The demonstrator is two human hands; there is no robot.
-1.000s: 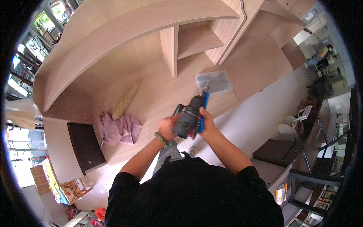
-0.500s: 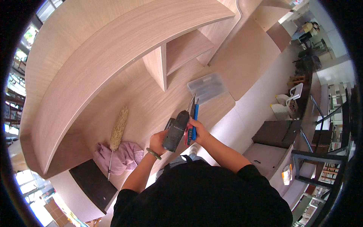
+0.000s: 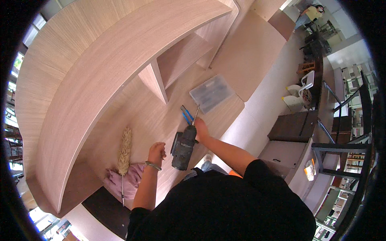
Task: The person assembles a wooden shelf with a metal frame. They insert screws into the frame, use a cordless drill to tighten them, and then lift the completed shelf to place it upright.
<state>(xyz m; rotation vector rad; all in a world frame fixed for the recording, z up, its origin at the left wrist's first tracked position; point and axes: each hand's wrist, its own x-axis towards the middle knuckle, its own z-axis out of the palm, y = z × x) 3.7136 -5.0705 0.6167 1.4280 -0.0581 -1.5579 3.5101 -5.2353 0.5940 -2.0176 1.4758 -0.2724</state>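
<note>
A dark cordless drill (image 3: 184, 148) with a long bit pointing away from me is over the desk, tilted. My right hand (image 3: 202, 130) is closed at its front right side; the drill body hides most of the fingers. My left hand (image 3: 157, 152), a bracelet at its wrist, is left of the drill and apart from it. Its fingers are curled in, with nothing visible in them. Blue-handled pliers (image 3: 187, 115) are just beyond the drill, beside the bit. A clear plastic case (image 3: 212, 93) lies farther off on the desk.
The curved wooden desk (image 3: 138, 108) has a raised shelf (image 3: 100, 56) along its far side and an upright divider (image 3: 155, 82). A fluffy duster (image 3: 125, 152) leans over a purple cloth (image 3: 130, 180) on the left. Behind on the right stand a cabinet (image 3: 292, 126) and a black metal frame (image 3: 341, 148).
My left hand has come off the drill and moved left. My right hand is now at the drill, and the blue-handled pliers are away from its palm. The view has shifted slightly.
</note>
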